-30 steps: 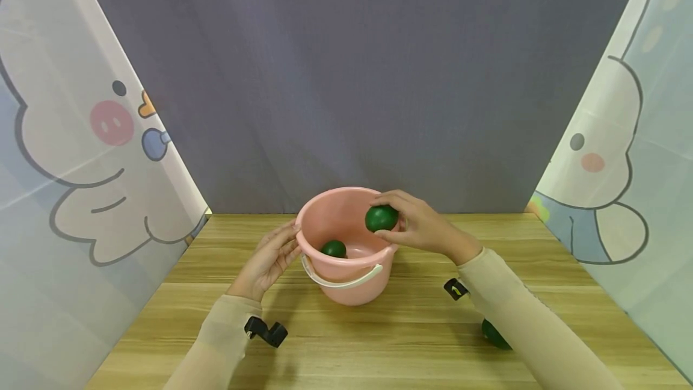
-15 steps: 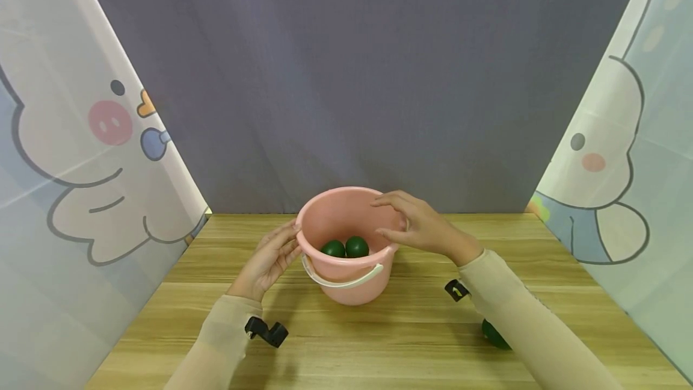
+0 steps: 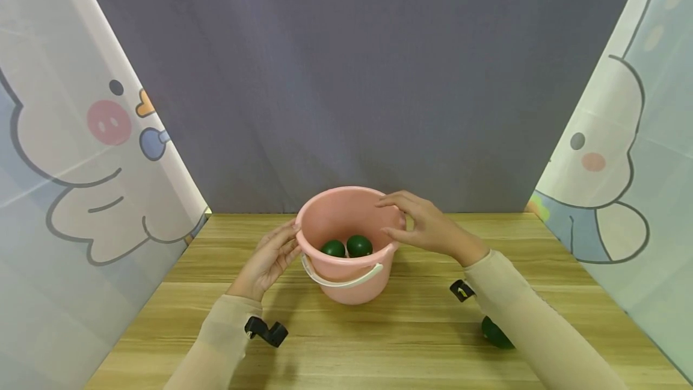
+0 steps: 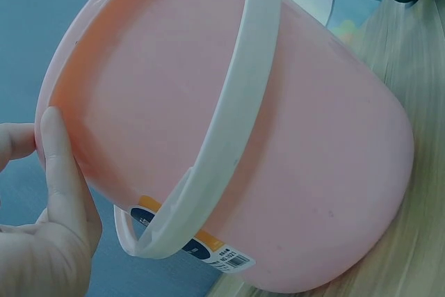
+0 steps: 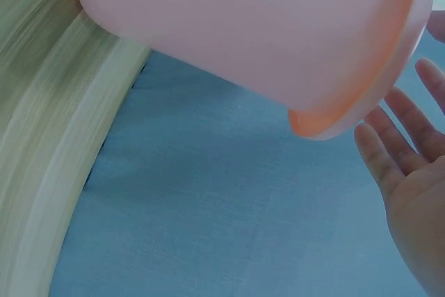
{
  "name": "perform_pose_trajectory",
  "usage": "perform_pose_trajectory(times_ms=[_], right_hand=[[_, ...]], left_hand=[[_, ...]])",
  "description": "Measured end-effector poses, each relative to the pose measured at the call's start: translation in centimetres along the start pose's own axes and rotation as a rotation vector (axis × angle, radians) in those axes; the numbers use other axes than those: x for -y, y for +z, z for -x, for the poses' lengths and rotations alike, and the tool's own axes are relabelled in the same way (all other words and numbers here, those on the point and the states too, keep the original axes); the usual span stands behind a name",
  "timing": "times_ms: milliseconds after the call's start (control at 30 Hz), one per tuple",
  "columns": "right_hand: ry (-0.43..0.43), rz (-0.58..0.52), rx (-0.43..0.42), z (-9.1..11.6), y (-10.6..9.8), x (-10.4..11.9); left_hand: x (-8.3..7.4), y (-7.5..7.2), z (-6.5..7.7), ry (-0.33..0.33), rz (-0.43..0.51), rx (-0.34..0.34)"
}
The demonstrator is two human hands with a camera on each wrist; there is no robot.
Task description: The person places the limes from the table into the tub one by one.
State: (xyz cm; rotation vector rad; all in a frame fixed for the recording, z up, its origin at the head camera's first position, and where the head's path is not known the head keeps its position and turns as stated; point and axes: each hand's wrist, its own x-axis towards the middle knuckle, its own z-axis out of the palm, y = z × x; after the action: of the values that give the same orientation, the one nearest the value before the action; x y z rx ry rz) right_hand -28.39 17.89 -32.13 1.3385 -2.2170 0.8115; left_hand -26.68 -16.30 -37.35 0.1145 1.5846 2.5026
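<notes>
A pink bucket [image 3: 357,281] with a white handle [image 3: 346,284] stands upright on the wooden table. Inside it, two smooth, dark green, rounded fruit-like things lie side by side, a left one [image 3: 333,248] and a right one [image 3: 360,246]. My left hand [image 3: 273,260] holds the bucket's left rim; in the left wrist view its fingers [image 4: 59,151] lie on both sides of that rim. Over the right rim, my right hand [image 3: 430,227] is held with thumb and fingers spread apart, nothing between them. The right wrist view shows its fingers close by the rim.
Another dark green fruit-like thing [image 3: 495,334] lies on the table [image 3: 411,348] at the right, partly hidden by the right sleeve [image 3: 520,306]. A grey curtain [image 3: 346,77] hangs behind the bucket, with cartoon-printed cloths at both sides.
My right hand has let go of a green fruit-like thing, which dropped into the bucket beside the other one. Then the hand moved slightly right. The left hand has stayed in place.
</notes>
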Motion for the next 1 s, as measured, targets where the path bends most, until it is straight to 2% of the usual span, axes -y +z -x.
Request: perform_pose_trajectory(times_ms=[633, 1000], right_hand=[[-0.053, 0.051, -0.043, 1.7, -1.0, -0.9], [0.043, 0.076, -0.014, 3.1, -1.9, -0.8]], left_hand=[[0.0, 0.0, 0.0, 0.003, 0.002, 0.012], [0.0, 0.0, 0.0, -0.001, 0.01, 0.012]])
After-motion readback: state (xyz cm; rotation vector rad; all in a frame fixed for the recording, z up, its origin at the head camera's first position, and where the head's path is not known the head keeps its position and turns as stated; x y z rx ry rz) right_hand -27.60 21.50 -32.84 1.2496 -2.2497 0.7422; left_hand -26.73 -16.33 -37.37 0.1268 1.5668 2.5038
